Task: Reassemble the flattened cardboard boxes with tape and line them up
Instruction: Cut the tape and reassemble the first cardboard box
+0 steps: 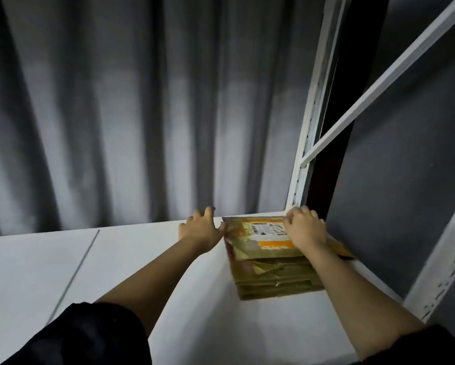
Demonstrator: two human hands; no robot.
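Barely begun: flattened boxes point(274, 262) stacked beside shelf post point(300, 164), none assembled, no tape visible. Left hand point(198, 230) loose against stack edge; right hand point(304, 227) grasping top box.

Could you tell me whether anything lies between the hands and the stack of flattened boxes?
Nothing visible does. The right hand already rests on the top of the stack of flattened boxes, and the left hand is at its left edge on the white shelf.
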